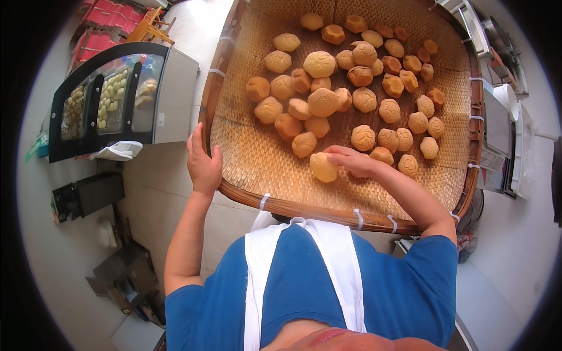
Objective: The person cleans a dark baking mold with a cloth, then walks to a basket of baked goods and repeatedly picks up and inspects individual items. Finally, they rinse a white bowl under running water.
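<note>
In front of me is a large woven bamboo tray with a wooden rim tied round by white plastic strips. Many round golden-brown buns with cracked tops lie scattered over it, some top up, some tipped over; one large bun sits toward the back. My left hand grips the tray's left rim near its front corner, fingers over the outside. Inside the tray near its front edge, my right hand is closed on a pale bun, thumb and fingers on its right side. My right fingertips are partly hidden.
A glass-fronted display case with food inside stands at the left, a white cloth by its lower edge. Dark boxes lie on the floor at lower left. Metal equipment lines the right. A wooden chair stands at far left.
</note>
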`<state>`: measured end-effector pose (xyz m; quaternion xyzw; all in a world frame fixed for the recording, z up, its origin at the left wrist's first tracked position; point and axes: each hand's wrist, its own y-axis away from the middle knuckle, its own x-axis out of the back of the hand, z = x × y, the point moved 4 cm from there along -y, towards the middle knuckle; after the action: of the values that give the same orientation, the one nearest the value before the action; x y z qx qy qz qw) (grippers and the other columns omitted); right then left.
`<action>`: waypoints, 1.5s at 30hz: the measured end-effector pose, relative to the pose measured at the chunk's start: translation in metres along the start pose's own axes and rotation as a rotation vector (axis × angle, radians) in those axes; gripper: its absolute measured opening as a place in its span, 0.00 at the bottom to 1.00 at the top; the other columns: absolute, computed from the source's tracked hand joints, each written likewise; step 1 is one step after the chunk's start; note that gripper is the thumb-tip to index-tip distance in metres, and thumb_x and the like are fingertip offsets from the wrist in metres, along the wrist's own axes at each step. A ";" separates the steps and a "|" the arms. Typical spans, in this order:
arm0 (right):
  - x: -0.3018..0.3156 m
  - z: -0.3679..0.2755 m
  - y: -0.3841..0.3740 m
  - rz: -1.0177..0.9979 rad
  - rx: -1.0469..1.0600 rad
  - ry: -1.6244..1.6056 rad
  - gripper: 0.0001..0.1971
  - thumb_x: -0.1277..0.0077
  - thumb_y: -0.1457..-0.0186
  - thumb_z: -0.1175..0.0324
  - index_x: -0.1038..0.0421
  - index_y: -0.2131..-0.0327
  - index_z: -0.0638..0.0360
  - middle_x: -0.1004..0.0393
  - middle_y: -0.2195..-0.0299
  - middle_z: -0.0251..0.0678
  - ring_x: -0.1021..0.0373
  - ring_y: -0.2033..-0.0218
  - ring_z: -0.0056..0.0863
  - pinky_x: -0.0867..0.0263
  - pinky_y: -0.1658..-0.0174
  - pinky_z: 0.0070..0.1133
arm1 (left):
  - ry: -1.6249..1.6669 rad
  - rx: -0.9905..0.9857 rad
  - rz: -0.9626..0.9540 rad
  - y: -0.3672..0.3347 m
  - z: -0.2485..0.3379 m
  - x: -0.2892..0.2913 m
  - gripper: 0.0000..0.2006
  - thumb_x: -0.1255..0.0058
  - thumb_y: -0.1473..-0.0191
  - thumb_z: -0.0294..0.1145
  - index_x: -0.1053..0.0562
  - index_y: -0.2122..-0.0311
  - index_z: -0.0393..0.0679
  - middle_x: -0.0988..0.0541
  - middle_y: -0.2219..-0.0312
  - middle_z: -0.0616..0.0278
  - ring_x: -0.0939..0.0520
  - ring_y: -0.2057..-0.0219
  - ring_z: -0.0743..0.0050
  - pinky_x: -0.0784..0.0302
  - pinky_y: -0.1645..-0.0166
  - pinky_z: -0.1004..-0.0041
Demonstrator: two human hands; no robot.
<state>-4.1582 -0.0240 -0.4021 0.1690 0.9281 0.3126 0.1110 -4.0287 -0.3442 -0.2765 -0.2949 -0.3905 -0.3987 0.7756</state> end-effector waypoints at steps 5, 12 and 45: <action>0.014 -0.006 0.007 0.419 0.260 0.602 0.14 0.58 0.43 0.69 0.31 0.57 0.65 0.29 0.60 0.48 0.31 0.56 0.42 0.35 0.53 0.32 | 0.020 0.017 0.003 -0.001 0.001 0.000 0.30 0.51 0.52 0.26 0.41 0.41 0.43 0.34 0.48 0.48 0.30 0.49 0.47 0.33 0.46 0.61; -0.026 -0.090 -0.029 0.484 0.589 1.023 0.14 0.52 0.54 0.74 0.30 0.61 0.62 0.30 0.58 0.42 0.33 0.54 0.39 0.35 0.53 0.30 | 0.019 0.020 0.015 -0.002 -0.001 -0.001 0.31 0.49 0.53 0.25 0.41 0.41 0.43 0.33 0.49 0.47 0.30 0.50 0.45 0.32 0.47 0.60; 0.055 -0.176 -0.117 0.586 0.035 1.525 0.36 0.53 0.53 0.72 0.49 0.38 0.54 0.55 0.35 0.46 0.60 0.33 0.45 0.62 0.33 0.38 | 0.046 0.013 0.039 -0.002 0.000 0.000 0.31 0.50 0.53 0.25 0.41 0.42 0.43 0.33 0.50 0.48 0.28 0.52 0.46 0.29 0.50 0.60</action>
<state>-4.2925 -0.1860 -0.3423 0.1473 0.6713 0.3433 -0.6401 -4.0302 -0.3454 -0.2759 -0.2882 -0.3694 -0.3879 0.7937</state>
